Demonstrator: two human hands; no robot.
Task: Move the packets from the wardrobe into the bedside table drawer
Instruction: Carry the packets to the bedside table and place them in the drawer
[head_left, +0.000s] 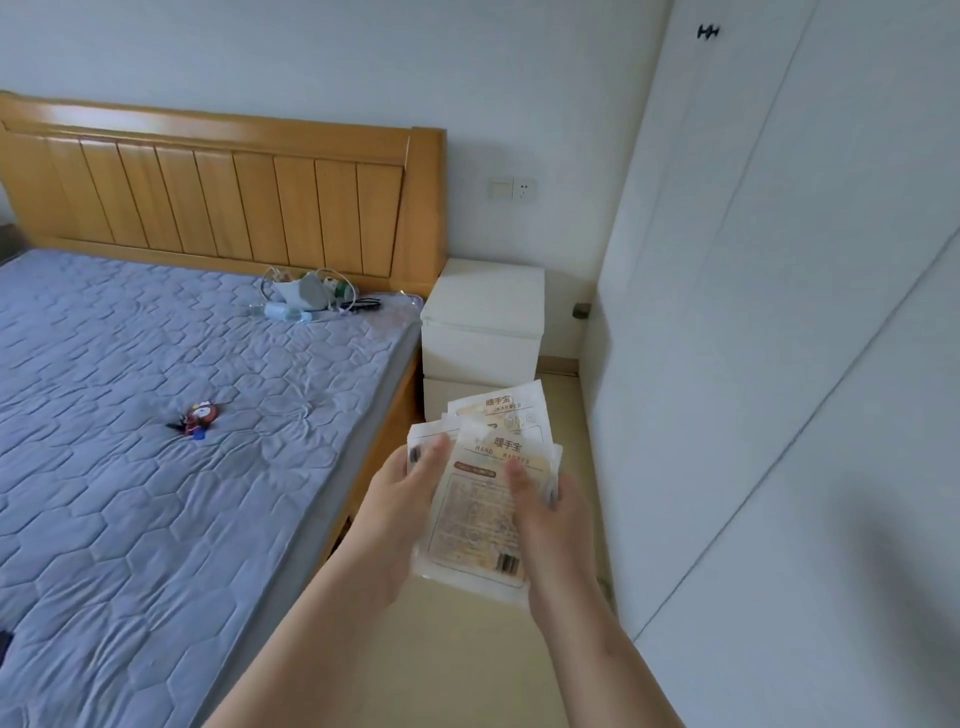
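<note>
I hold a fanned stack of white plastic hand-warmer packets (475, 519) with tan printed labels out in front of me, above the pale beige floor (467, 654). My left hand (402, 488) grips the stack's left edge, thumb pressed flat on the top packet; the fingers underneath are hidden. My right hand (550, 514) grips the right edge, thumb lying across the label and fingertips curled round the side. The packets are in the air, clear of any furniture, with the topmost ones slid upward and tilted to the right.

Beyond them stands the small white bedside table (483, 291), its two flat drawer fronts (480, 348) shut; the top of the stack overlaps my view of the lower one. The tall white wardrobe (779, 364) fills my right side, doors closed. On my left is the bed with a blue-grey quilted mattress (156, 493) and a honey-coloured wooden slatted headboard (208, 197). A tangle of white cables and small items (311, 296) lies near the headboard, and a small red-and-brown keychain toy (198, 415) lies mid-mattress.
</note>
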